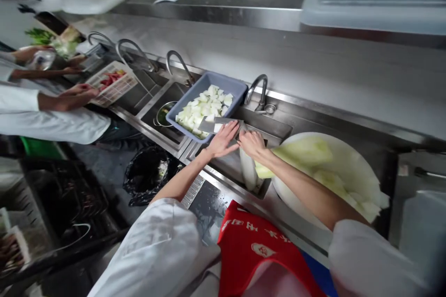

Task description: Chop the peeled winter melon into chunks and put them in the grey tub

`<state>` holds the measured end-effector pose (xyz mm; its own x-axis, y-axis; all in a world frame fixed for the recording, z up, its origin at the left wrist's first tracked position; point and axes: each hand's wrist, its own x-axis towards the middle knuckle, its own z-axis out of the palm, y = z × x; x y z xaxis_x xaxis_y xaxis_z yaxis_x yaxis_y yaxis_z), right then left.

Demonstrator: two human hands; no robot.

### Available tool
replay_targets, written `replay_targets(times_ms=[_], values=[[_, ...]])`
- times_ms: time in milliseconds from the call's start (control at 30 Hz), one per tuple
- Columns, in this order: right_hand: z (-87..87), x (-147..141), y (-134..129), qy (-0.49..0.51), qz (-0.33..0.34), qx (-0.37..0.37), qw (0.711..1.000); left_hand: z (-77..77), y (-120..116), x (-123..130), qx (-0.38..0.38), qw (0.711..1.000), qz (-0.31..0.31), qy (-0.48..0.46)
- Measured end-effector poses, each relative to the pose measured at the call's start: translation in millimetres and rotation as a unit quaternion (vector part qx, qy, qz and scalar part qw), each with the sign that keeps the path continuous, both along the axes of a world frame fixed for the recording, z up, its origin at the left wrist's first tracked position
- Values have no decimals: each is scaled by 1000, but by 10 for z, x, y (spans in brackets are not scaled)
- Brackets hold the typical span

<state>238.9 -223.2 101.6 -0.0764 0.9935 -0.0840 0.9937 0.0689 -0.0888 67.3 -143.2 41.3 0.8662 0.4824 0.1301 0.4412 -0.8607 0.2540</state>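
My right hand [251,143] is closed around the handle end of a cleaver. Its broad blade [207,125] points left over the near edge of a blue-grey tub [242,95]. The tub holds many pale green-white vegetable chunks [200,109]. My left hand [225,139] lies against the blade with fingers stretched and thumb apart, and a white piece shows on the blade. Below my right hand a long white object [248,169] lies across the sink; I cannot make out what it is. Beside it, a large white basin [362,167] holds big peeled pale green pieces [308,151].
Curved taps [263,88] line the wall. Two people's arms are at the left, one hand at a white basket [116,95] of red vegetables. A black-lined bin [146,171] stands on the floor. A steel shelf [223,11] with plastic containers runs overhead.
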Motion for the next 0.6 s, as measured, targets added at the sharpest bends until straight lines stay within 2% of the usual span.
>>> replay_targets(times_ms=[67,133,200,267,333,400,500,600], values=[[-44,-167,294,-11,19,12,1000,-123,396,-285,-11,999,31,5],[-71,-248,481,-23,23,19,999,-241,753,-525,-31,996,86,15],[-77,-218,518,-31,16,21,999,-339,1041,-709,-68,984,164,24],[-90,-49,358,-35,4,28,999,-415,1228,-800,-109,959,262,2],[-153,269,-6,-37,-20,42,998,-480,1305,-774,-125,932,337,-39],[-262,670,-536,-31,-93,92,991,-531,1281,-656,-118,921,361,-89],[-332,1137,-1510,-10,-234,139,962,-521,1053,-464,-116,920,326,-185],[-172,1218,-2468,23,-381,158,911,-437,712,-290,-125,913,268,-282]])
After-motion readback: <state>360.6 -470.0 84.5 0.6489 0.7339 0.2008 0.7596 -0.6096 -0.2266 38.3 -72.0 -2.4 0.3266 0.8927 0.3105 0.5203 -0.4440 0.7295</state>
